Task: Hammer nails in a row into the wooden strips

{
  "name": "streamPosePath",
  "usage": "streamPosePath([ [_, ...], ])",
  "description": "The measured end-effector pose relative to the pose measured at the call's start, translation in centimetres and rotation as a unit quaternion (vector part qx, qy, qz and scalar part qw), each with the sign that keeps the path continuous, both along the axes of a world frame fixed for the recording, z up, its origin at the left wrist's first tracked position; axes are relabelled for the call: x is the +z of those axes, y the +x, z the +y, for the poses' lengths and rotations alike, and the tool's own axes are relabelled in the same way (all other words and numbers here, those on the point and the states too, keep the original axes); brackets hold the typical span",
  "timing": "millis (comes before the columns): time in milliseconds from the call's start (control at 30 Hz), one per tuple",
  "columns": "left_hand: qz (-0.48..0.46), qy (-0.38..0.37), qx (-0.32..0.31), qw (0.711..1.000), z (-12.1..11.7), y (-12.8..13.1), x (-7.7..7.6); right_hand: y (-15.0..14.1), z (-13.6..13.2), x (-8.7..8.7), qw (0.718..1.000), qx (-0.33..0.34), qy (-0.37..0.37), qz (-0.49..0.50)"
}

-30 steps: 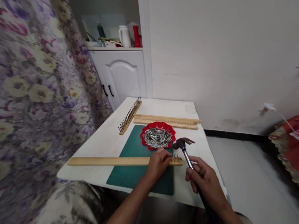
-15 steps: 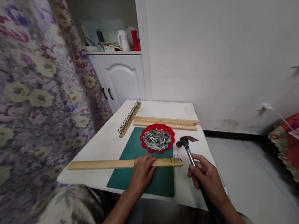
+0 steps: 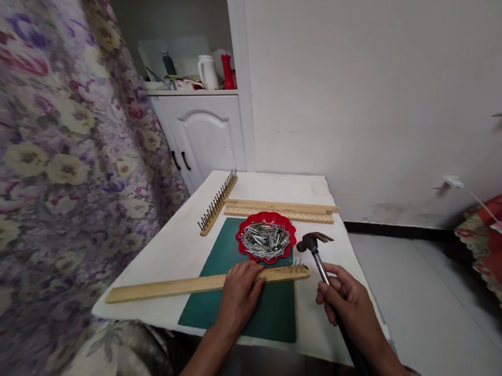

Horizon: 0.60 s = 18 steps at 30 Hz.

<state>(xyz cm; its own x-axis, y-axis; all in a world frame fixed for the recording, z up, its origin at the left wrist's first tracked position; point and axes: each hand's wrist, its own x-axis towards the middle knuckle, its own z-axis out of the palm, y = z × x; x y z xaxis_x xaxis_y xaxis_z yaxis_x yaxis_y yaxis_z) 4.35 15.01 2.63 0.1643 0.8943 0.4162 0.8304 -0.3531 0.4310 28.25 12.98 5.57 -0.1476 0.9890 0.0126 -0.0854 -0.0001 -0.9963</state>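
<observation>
My left hand [image 3: 239, 291] is closed over the middle of a long wooden strip [image 3: 165, 288], fingers over its far edge and thumb on the near side. Several nails [image 3: 299, 266] stand upright near the strip's right end, beside a line of small holes. The strip lies slanted across a green cutting mat [image 3: 275, 320]. In my right hand [image 3: 348, 303] is a claw hammer [image 3: 321, 264], gripped by its shaft with the head raised to the right of the nails. Just beyond the strip, a red scalloped dish [image 3: 267, 217] holds a heap of loose nails [image 3: 264, 240].
On the white-covered table [image 3: 159, 250], a strip studded with upright nails [image 3: 218, 203] lies at the back left. Bare wooden strips with holes [image 3: 279, 214] lie behind the dish. A flowered curtain [image 3: 60, 184] hangs at the left, and a white cabinet [image 3: 204, 123] stands behind.
My left hand has moved left from the nails to the strip's middle and taken hold of it. The strip's left end has swung nearer to me. The hammer stays raised in my right hand.
</observation>
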Motion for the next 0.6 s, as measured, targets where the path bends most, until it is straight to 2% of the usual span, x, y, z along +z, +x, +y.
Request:
streamPosePath([
  [67,-0.001,-0.003,-0.008,1.0,1.1,0.3,1.2,0.0,0.1,0.0,1.0,-0.003,0.002,0.001],
  [167,0.045,-0.034,-0.02,0.998,4.1,1.3,2.2,-0.1,0.1,0.0,1.0,-0.006,0.004,0.002],
  [333,0.149,-0.115,0.044,0.981,8.6,3.2,1.8,-0.2,0.2,-0.1,1.0,-0.004,0.002,0.005],
  [433,0.177,-0.143,0.063,0.972,9.5,3.7,1.5,-0.2,0.2,-0.1,1.0,-0.006,0.001,0.005],
  [600,0.179,-0.139,0.064,0.972,9.5,3.6,1.4,-0.2,0.2,0.0,1.0,-0.007,-0.004,0.006],
])
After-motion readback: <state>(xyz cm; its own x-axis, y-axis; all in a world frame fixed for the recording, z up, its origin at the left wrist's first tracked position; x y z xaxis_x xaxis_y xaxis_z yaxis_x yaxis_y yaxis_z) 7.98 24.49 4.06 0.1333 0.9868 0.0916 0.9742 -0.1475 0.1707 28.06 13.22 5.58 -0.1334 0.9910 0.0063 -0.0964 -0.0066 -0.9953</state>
